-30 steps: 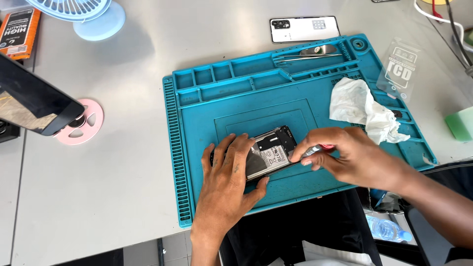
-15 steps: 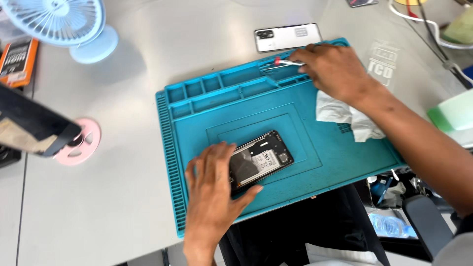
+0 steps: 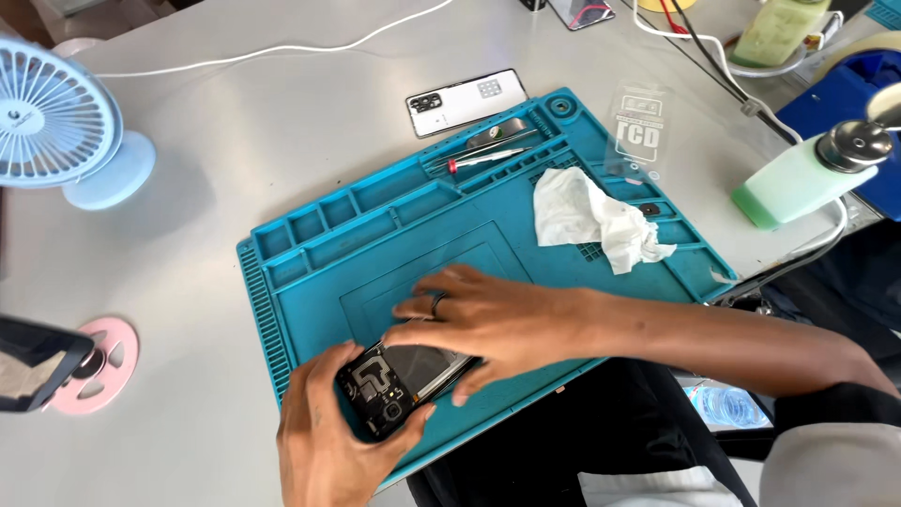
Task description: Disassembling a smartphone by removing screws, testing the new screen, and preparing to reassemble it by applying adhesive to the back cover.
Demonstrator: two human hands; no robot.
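The opened dark smartphone with its back cover off [image 3: 394, 380] lies flat and askew at the near edge of the teal silicone repair mat [image 3: 394, 235], black circuit board and camera end exposed, its far end covered by fingers.

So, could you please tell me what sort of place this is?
Probably a phone repair bench: an opened phone lies on a teal compartmented repair mat, with tweezers and a solvent dispenser bottle nearby.
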